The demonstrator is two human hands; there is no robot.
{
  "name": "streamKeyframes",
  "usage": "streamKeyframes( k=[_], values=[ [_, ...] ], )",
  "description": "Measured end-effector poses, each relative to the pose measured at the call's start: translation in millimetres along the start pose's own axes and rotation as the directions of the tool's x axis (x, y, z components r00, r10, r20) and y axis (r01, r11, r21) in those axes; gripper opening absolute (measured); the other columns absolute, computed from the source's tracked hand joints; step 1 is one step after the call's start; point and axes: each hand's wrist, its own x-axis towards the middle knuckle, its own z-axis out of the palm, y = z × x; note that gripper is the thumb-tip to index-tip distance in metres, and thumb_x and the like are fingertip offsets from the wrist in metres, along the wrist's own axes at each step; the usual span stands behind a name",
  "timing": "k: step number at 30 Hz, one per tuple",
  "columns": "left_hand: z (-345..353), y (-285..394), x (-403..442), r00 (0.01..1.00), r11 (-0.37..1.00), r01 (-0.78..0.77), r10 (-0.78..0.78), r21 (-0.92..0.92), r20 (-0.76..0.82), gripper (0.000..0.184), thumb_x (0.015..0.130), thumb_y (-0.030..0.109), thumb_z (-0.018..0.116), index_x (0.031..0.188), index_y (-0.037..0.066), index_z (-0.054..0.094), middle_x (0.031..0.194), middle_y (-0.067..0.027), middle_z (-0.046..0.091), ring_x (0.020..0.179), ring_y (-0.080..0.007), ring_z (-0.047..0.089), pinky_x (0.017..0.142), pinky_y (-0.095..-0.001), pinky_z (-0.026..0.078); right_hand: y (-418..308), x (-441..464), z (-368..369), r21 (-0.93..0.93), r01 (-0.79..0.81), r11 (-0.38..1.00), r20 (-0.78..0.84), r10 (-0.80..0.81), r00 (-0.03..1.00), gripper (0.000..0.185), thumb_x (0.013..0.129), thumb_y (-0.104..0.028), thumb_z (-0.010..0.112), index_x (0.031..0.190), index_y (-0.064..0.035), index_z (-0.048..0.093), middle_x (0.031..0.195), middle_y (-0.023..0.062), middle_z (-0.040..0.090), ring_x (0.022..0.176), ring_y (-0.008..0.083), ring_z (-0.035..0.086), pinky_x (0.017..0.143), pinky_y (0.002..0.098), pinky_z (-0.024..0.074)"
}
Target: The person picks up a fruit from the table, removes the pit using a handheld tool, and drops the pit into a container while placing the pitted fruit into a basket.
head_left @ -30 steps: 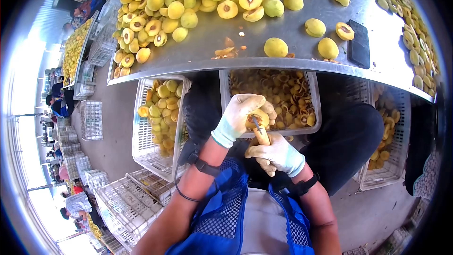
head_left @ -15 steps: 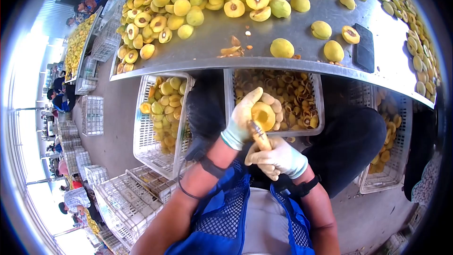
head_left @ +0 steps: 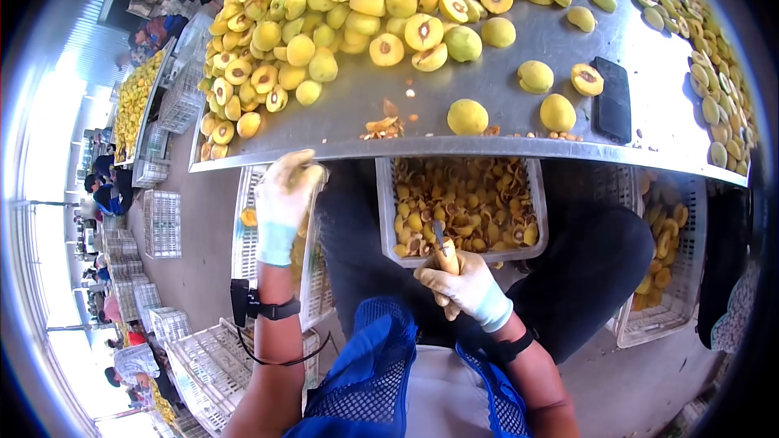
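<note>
My left hand, in a pale glove, is above the left crate by the table's front edge. Its fingers are loosely bent and apart, with no fruit visible in them. Yellow fruit in that crate is mostly hidden behind the hand and forearm. In front of my body, my gloved right hand is closed round a wooden-handled knife, its short dark blade pointing up and away. Beyond that blade, between my knees, a white crate holds many fruit halves and scraps.
The metal table carries a heap of yellow fruit, several loose fruits near its edge and a dark phone. Another fruit crate stands right. Stacked crates and other people are at left.
My left hand has moved left from beside the knife to the left crate, and the halved fruit it held is out of sight. The right hand still grips the knife. The view has shifted slightly.
</note>
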Motion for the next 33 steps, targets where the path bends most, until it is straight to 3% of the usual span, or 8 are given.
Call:
streamKeyframes(
  k=[3,4,11,14,23,28,32,33],
  values=[
    [31.9,36.4,27.7,0.968,0.957,-0.249,0.240,0.148,0.078,0.027,0.088,0.012,0.076,0.114,0.003,0.075,0.112,-0.0133,0.075,0.103,-0.0222,0.073,0.092,-0.0320,0.056,6.0,3.7,-0.9,0.039,0.017,0.999,-0.008,-0.017,1.000,0.021,0.094,-0.019,0.072,0.099,0.0010,0.070,0.068,0.0011,0.061,0.049,0.0069,0.054,0.039,0.0212,0.0457],
    [48.0,46.9,40.7,0.952,0.951,-0.299,0.292,0.074,0.097,0.028,0.087,0.013,0.077,0.113,0.004,0.075,0.111,-0.0153,0.076,0.100,-0.0264,0.074,0.091,-0.0345,0.057,2.2,2.2,-0.4,0.053,0.012,0.999,-0.005,-0.011,1.000,0.021,0.093,-0.018,0.072,0.100,0.0015,0.070,0.069,0.0015,0.061,0.049,0.0074,0.055,0.040,0.0216,0.0468],
    [146.8,73.7,137.8,0.970,0.964,-0.199,0.168,0.174,0.177,0.043,0.088,0.037,0.074,0.121,0.009,0.071,0.102,-0.0164,0.076,0.092,-0.0334,0.073,0.082,-0.0413,0.058,2.5,4.0,-6.6,0.097,-0.001,0.995,-0.028,0.004,1.000,0.022,0.093,-0.019,0.073,0.099,0.0026,0.070,0.070,0.0022,0.062,0.050,0.0088,0.057,0.041,0.0231,0.0474],
    [172.4,67.6,156.8,0.954,0.869,-0.289,0.228,0.402,0.194,0.046,0.089,0.042,0.071,0.124,0.013,0.071,0.102,-0.0166,0.076,0.093,-0.0356,0.072,0.083,-0.0458,0.056,-0.4,4.2,-8.0,0.097,-0.005,0.995,-0.056,0.011,0.998,0.021,0.092,-0.018,0.073,0.099,0.0020,0.070,0.070,0.0028,0.063,0.051,0.0091,0.058,0.042,0.0237,0.0477],
    [125.2,81.9,113.6,0.930,0.938,-0.296,0.241,0.178,0.279,0.040,0.089,0.028,0.072,0.126,0.012,0.071,0.101,-0.0167,0.076,0.091,-0.0337,0.073,0.082,-0.0433,0.056,-3.9,1.5,-8.9,0.136,0.094,0.986,-0.129,-0.076,0.989,0.021,0.095,-0.020,0.072,0.093,-0.0006,0.064,0.066,0.0033,0.063,0.048,0.0111,0.059,0.043,0.0246,0.0471],
    [93.9,92.0,33.5,0.857,0.853,-0.514,0.507,0.089,0.091,0.037,0.087,0.022,0.075,0.122,0.009,0.070,0.101,-0.0134,0.075,0.088,-0.0328,0.073,0.078,-0.0405,0.060,-5.9,-2.9,-7.5,0.229,0.182,0.956,-0.240,-0.125,0.963,0.033,0.101,-0.027,0.067,0.113,0.0036,0.064,0.065,0.0033,0.061,0.045,0.0122,0.057,0.042,0.0234,0.0457],
    [77.5,100.6,-28.4,0.689,0.680,-0.724,0.703,0.115,0.177,0.034,0.082,0.014,0.074,0.116,0.013,0.070,0.108,-0.0100,0.068,0.078,-0.0263,0.069,0.065,-0.0373,0.057,-1.4,-0.8,-4.8,0.308,0.340,0.889,-0.324,-0.238,0.916,0.038,0.105,-0.033,0.060,0.116,0.0031,0.062,0.065,0.0021,0.056,0.044,0.0112,0.054,0.040,0.0228,0.0424],
    [80.4,98.8,-45.7,0.783,0.794,-0.605,0.580,0.055,0.225,0.035,0.080,0.013,0.073,0.115,0.014,0.071,0.105,-0.0092,0.066,0.079,-0.0268,0.068,0.065,-0.0371,0.056,1.9,0.3,-4.7,0.320,0.337,0.885,-0.343,-0.223,0.912,0.036,0.105,-0.033,0.061,0.115,0.0022,0.062,0.065,0.0016,0.056,0.044,0.0110,0.054,0.040,0.0227,0.0426]
  ],
)
